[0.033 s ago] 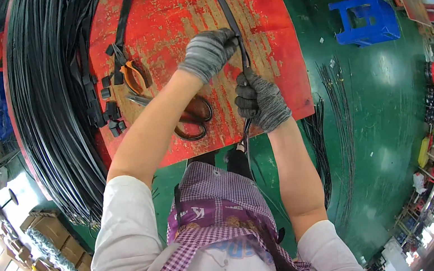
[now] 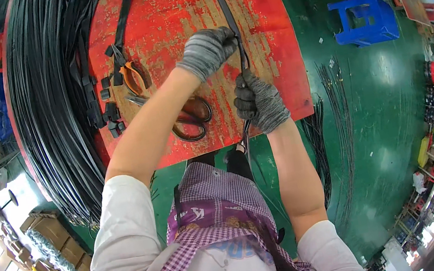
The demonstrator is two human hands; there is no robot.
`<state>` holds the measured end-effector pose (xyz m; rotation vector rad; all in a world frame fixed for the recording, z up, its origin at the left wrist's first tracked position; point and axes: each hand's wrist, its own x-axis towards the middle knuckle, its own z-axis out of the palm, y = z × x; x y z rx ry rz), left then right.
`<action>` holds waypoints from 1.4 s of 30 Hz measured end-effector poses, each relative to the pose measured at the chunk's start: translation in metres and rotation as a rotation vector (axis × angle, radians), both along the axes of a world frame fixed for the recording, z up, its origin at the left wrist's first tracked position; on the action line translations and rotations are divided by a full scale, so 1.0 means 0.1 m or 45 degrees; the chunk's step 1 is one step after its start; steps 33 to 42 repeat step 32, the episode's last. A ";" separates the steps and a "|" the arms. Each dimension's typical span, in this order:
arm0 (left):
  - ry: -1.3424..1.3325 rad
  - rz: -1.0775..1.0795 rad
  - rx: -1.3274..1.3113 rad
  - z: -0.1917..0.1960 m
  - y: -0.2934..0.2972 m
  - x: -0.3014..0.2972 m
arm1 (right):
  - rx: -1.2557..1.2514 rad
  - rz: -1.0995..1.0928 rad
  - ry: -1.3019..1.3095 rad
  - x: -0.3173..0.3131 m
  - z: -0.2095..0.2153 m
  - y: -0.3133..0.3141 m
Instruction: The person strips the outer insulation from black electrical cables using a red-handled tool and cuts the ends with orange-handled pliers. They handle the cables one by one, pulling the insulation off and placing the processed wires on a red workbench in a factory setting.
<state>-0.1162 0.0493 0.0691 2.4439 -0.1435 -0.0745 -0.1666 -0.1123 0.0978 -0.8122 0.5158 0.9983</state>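
A long black cable strip (image 2: 223,4) runs from the far edge of the red worn tabletop (image 2: 174,6) toward me. My left hand (image 2: 210,50), in a grey knitted glove, pinches it between thumb and fingers. Nearer to me, my right hand (image 2: 257,99), gloved alike, has its fingers wrapped round the same strip. Below that hand the strip's thin end hangs past the table's near edge. Left of my left forearm lie orange-handled pliers (image 2: 131,76). Dark-handled scissors (image 2: 197,117) rest partly under that forearm.
A thick bundle of black cables (image 2: 45,106) fills the table's left side. Small black pieces (image 2: 110,112) and another black strip (image 2: 126,19) lie beside it. Thin cables (image 2: 317,142) hang off the near right corner. On the green floor stands a blue plastic stool (image 2: 365,21).
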 end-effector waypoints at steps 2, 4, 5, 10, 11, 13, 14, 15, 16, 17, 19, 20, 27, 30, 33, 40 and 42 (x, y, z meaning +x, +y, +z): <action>0.154 -0.086 -0.024 0.00 0.08 0.07 | -0.105 0.041 -0.008 -0.02 0.01 -0.01; 0.284 -0.212 0.251 0.12 0.06 0.11 | -0.328 0.054 -0.103 -0.03 0.01 0.00; 0.257 -0.191 0.195 0.18 0.05 0.07 | -0.442 0.061 -0.146 -0.02 0.01 0.00; 0.120 -0.322 -0.143 0.08 -0.09 -0.19 | -1.123 0.305 -1.005 0.07 -0.26 -0.05; 0.069 -0.341 -0.134 0.11 -0.14 -0.22 | -0.861 0.202 -0.717 0.09 -0.21 -0.11; 0.099 -0.128 -0.310 0.06 -0.10 -0.22 | -0.392 0.076 -0.309 0.09 -0.06 -0.21; 0.123 0.095 -0.550 -0.08 -0.07 -0.21 | -0.227 0.056 -0.185 0.06 0.00 -0.23; 0.146 0.319 -0.787 -0.21 -0.06 -0.22 | -0.172 0.062 -0.170 0.06 0.00 -0.22; 0.122 0.260 -0.926 -0.06 -0.07 -0.22 | -0.113 0.069 -0.152 0.05 0.02 -0.21; 0.076 0.250 -0.923 -0.08 -0.09 -0.21 | -0.052 0.076 -0.136 0.05 0.04 -0.18; -0.022 0.226 -0.920 -0.10 -0.13 -0.15 | -0.102 0.069 -0.126 0.04 0.10 -0.15; 0.045 0.297 -0.823 -0.07 -0.12 -0.13 | -0.129 0.064 -0.124 0.03 0.13 -0.13; 0.154 0.583 -1.392 -0.06 -0.31 -0.18 | -0.055 0.039 -0.115 -0.02 0.18 -0.06; 0.079 0.542 -1.228 -0.11 -0.32 -0.12 | 0.224 0.049 -0.012 0.01 0.16 -0.11; 0.098 0.428 -1.208 -0.09 -0.24 -0.06 | 0.350 0.056 0.055 0.06 0.06 -0.21; 0.098 0.428 -1.208 -0.09 -0.24 -0.06 | 0.350 0.056 0.055 0.06 0.06 -0.21; 0.098 0.428 -1.208 -0.09 -0.24 -0.06 | 0.350 0.056 0.055 0.06 0.06 -0.21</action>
